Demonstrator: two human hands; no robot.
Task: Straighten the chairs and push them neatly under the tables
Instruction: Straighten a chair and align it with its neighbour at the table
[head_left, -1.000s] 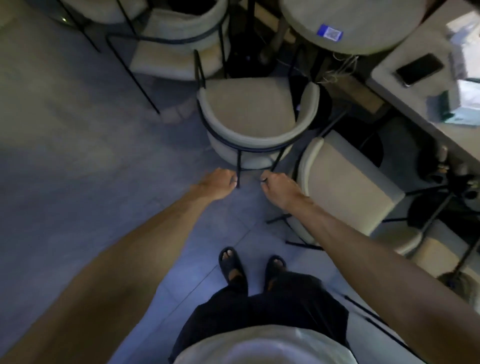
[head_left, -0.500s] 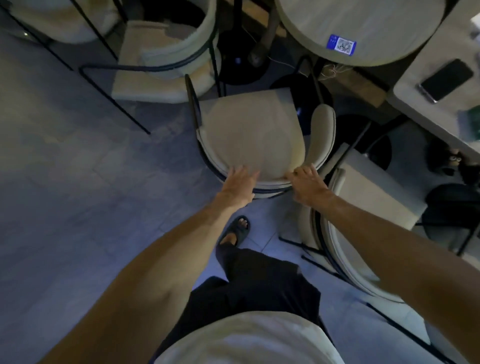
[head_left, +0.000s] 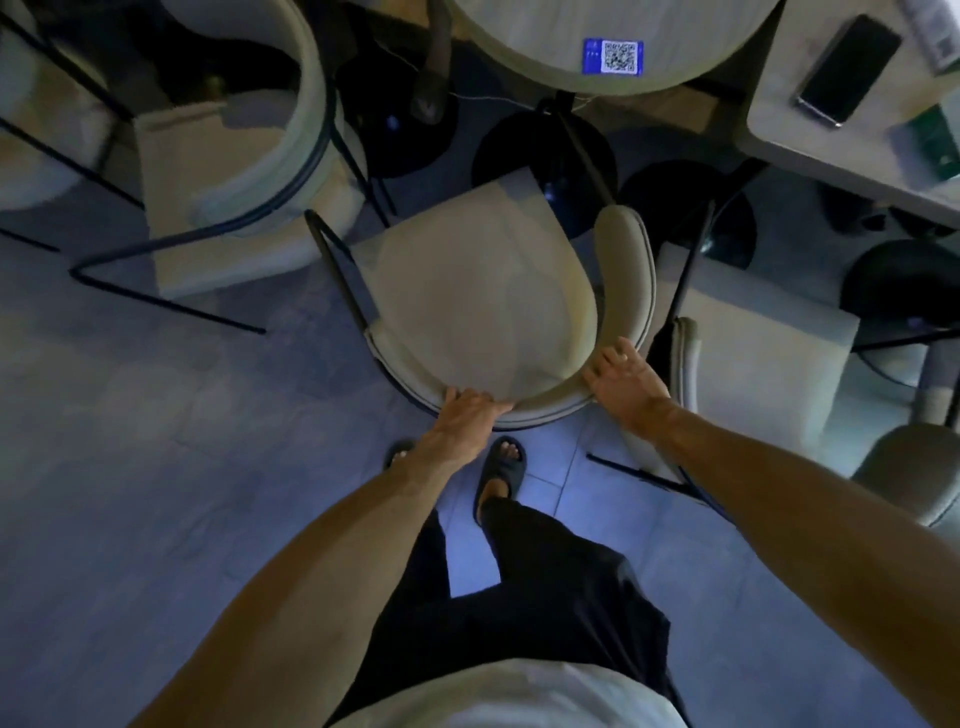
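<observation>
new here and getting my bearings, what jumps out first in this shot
A cream chair sits at centre; the left hand grips its curved back, the right hand rests open against its side. Above it a round table carries a blue QR sticker, and a phone lies on the rectangular table top right.

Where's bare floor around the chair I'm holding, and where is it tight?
Bare floor opens left of the chair and behind it, around the feet. Tight on its right: the neighbouring chair stands close beside the right hand. Ahead, black table bases crowd under the round table.
</observation>
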